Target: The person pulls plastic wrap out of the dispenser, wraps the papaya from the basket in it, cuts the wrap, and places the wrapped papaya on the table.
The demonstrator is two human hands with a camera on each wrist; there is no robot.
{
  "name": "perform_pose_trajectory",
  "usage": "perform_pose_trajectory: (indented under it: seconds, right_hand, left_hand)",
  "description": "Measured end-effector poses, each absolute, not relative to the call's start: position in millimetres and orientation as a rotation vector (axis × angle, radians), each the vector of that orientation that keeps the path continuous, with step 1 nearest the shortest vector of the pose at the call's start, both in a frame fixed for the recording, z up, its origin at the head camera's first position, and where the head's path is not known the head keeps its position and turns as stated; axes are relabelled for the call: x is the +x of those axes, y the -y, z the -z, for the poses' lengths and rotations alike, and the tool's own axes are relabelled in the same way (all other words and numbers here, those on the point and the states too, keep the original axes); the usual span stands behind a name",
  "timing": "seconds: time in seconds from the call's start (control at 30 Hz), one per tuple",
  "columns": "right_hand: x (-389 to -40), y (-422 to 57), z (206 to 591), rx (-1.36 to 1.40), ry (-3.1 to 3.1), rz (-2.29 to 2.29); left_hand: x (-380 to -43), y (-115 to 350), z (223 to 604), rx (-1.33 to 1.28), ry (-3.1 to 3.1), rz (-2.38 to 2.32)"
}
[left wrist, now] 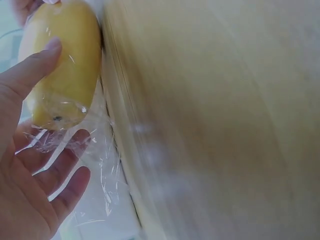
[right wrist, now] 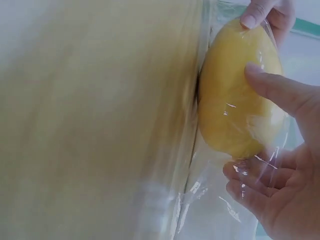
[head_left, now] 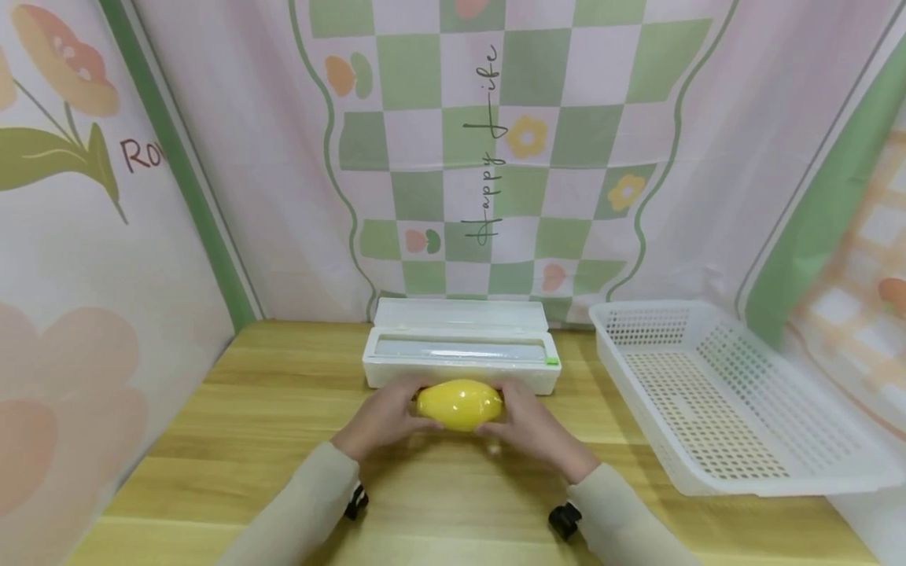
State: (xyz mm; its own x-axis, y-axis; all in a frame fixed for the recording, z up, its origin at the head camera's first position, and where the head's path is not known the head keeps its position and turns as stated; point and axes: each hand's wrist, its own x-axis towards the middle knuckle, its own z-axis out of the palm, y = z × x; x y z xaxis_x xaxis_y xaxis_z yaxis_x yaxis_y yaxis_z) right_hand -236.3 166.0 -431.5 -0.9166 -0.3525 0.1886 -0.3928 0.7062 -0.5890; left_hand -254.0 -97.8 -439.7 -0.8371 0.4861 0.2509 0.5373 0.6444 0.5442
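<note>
A glossy yellow oval fruit (head_left: 460, 405), covered in clear cling film (left wrist: 105, 175), is between my two hands just in front of a white cling film dispenser (head_left: 460, 376). At its left end my left hand (head_left: 385, 417) holds it, thumb on the near side and fingers around the film at the tip. My right hand (head_left: 531, 424) grips the opposite end, its thumb pressed on the skin. Loose crinkled film hangs about the fingers in both wrist views. The dispenser's lid (head_left: 460, 314) stands raised, and a green slider (head_left: 551, 361) sits at its right end.
To the right, a white perforated plastic basket (head_left: 651, 424) stands on the wooden table (head_left: 283, 409), reaching past the table's right edge. Behind the table hangs a printed curtain (head_left: 474, 149) with green checks. Another patterned cloth (head_left: 64, 259) covers the left side.
</note>
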Motion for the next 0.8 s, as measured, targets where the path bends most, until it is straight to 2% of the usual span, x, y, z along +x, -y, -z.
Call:
perform_pose_trajectory:
  seconds: [0.33, 0.8]
  right_hand:
    - [-243.6, -172.2, 427.6, 0.694, 2.86, -1.012]
    - [-251.5, -177.3, 420.9, 0.727, 2.893, -1.135]
  left_hand:
    - [-263.1, 99.8, 442.5, -0.849, 2.802, 1.026]
    - [-270.4, 103.4, 441.6, -0.756, 2.801, 1.445]
